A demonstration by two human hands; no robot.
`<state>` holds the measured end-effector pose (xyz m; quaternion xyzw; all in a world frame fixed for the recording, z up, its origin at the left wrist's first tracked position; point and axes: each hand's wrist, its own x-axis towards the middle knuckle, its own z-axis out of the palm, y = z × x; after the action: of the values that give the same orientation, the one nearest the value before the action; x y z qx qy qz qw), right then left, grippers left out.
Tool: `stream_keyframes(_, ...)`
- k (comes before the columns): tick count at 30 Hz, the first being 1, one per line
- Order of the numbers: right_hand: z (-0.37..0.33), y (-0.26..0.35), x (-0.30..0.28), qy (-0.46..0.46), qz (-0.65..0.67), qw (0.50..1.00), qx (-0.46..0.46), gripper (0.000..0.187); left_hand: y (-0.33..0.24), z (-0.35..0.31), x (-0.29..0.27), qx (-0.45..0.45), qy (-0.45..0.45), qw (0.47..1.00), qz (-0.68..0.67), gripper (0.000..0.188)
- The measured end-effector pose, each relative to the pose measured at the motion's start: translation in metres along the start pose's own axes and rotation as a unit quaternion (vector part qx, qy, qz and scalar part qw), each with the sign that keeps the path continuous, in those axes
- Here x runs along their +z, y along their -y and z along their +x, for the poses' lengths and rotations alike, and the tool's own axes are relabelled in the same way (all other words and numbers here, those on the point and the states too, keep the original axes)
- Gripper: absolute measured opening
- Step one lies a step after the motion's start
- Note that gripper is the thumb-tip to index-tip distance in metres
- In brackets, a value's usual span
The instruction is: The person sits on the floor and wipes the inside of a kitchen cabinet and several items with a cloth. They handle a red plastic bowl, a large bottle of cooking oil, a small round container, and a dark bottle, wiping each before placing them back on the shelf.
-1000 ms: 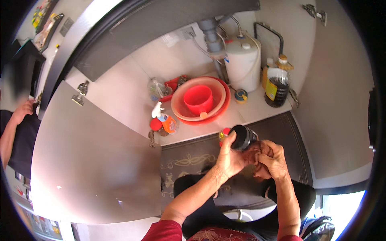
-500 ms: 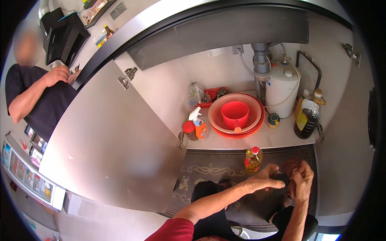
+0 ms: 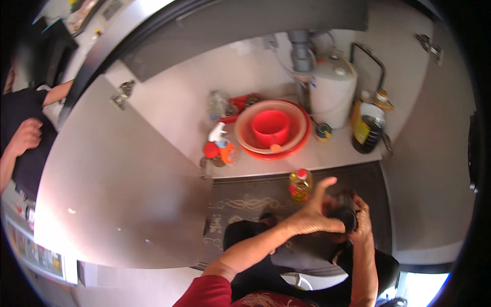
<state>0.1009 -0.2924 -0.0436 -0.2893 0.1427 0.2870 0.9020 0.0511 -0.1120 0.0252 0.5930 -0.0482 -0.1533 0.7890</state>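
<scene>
My right hand (image 3: 362, 219) is wrapped round the side of a dark, reddish-brown jar with a black lid (image 3: 344, 218), held low above the mat. My left hand (image 3: 312, 217) reaches in from the left, thumb by the lid and one finger stretched well away from it. Motion blur and the left hand hide part of the jar. Just beyond my left hand, a bottle of yellow oil with a red cap (image 3: 300, 187) stands upright on the dark patterned mat (image 3: 240, 204).
Inside the cabinet are nested red and pink basins (image 3: 240, 132), a spray bottle (image 3: 223, 146), a white tank (image 3: 332, 97) and a dark sauce bottle (image 3: 367, 134). An open door (image 3: 128, 189) stands at left. Another person (image 3: 25, 138) is beyond it.
The view has shifted, so the cabinet sits further left and higher. My left hand has spread from its closer hold at the lid. The jar's black lid shows more. The other person's arms have moved.
</scene>
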Motion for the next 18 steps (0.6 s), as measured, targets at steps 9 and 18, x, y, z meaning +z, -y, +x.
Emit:
stream_keyframes(9,-0.010,0.003,0.018,0.109,-0.050,0.978,-0.169,0.032,0.008,0.013,-0.010,-0.017,0.016,0.992,-0.121,0.083)
stream_keyframes(18,-0.015,0.002,0.015,0.124,-0.179,0.970,-0.109,0.021,0.024,0.009,-0.014,0.007,0.042,0.966,-0.253,0.058)
